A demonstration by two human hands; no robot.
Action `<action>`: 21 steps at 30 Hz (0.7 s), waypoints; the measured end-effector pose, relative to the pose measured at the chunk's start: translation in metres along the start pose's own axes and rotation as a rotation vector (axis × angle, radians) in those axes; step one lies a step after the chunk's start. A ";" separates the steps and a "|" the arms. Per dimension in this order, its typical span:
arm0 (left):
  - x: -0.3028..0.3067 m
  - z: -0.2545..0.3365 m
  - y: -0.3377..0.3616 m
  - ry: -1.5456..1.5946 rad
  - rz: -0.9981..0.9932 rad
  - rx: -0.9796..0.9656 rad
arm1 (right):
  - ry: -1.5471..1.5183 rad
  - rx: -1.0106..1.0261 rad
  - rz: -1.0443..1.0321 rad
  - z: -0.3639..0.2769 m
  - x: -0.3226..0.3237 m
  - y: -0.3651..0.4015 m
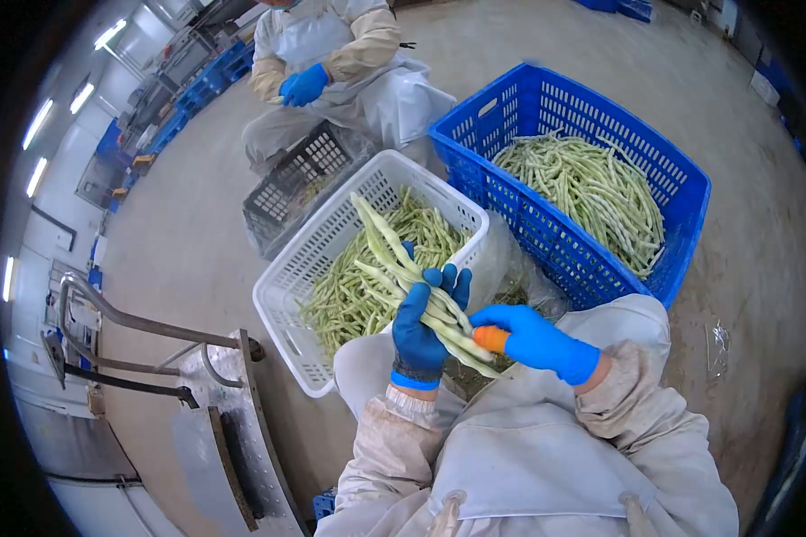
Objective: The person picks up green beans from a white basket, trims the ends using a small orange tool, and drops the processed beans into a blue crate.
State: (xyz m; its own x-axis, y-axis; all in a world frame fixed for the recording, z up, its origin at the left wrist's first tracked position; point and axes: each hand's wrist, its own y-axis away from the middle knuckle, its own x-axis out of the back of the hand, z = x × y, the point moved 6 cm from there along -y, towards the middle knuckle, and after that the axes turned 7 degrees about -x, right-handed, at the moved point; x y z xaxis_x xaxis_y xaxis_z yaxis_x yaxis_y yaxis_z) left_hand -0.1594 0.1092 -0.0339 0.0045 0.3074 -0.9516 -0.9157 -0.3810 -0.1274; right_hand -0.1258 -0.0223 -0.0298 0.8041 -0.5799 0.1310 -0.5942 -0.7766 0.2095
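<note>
A bunch of long pale green beans (392,255) lies slantwise in my left hand (421,338), whose blue-gloved fingers wrap round it. My right hand (542,342), also gloved in blue, is closed on a tool with an orange handle (491,338). That handle meets the lower end of the bunch; the tool's working end is hidden. Beneath the bunch stands a white perforated crate (278,327) with many loose beans (345,309) inside. To its right is a blue perforated crate (546,228) holding a heap of beans (591,197).
Opposite me sits a person with blue gloves (304,85), behind a black crate (300,179) lined with plastic. Clear plastic (509,268) bulges between the white and blue crates. A metal trolley with a tubular handle (125,313) stands at the left on the floor (170,224).
</note>
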 end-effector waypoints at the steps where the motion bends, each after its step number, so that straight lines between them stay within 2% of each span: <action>1: 0.001 0.001 0.001 -0.080 0.006 -0.004 | -0.052 -0.079 -0.041 0.006 -0.007 -0.003; 4: 0.007 0.009 0.005 -0.248 0.018 -0.010 | -0.028 -0.004 0.026 0.017 0.004 -0.012; 5: 0.017 0.013 0.006 -0.465 0.086 -0.007 | -0.138 -0.188 -0.058 0.029 0.010 -0.011; 6: 0.022 0.016 0.007 -0.679 0.153 -0.002 | -0.134 -0.192 -0.054 0.025 0.015 -0.009; 8: 0.023 0.013 0.009 -0.670 0.215 -0.067 | -0.502 -0.378 -0.160 0.031 0.015 -0.003; 10: 0.022 0.014 0.008 -0.810 0.191 -0.108 | -0.573 -0.368 -0.203 0.036 0.010 0.002; 12: 0.011 0.013 0.010 -0.807 0.200 -0.180 | -0.626 -0.400 -0.219 0.040 0.004 0.006; 13: 0.005 0.016 0.011 -0.807 0.207 -0.252 | -0.621 -0.402 -0.221 0.041 0.002 0.008; 19: 0.001 0.023 0.010 -0.888 0.240 -0.352 | -0.360 -0.318 -0.108 0.034 -0.005 0.005; 21: 0.015 0.016 0.013 -0.892 0.275 -0.299 | -0.013 -0.144 0.053 0.035 -0.002 0.000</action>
State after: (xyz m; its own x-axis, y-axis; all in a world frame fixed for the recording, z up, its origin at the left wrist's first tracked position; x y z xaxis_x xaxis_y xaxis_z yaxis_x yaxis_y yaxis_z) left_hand -0.1776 0.1231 -0.0458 -0.6115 0.6745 -0.4137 -0.6996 -0.7051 -0.1157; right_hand -0.1281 -0.0297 -0.0644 0.7710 -0.6228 0.1332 -0.6259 -0.7023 0.3393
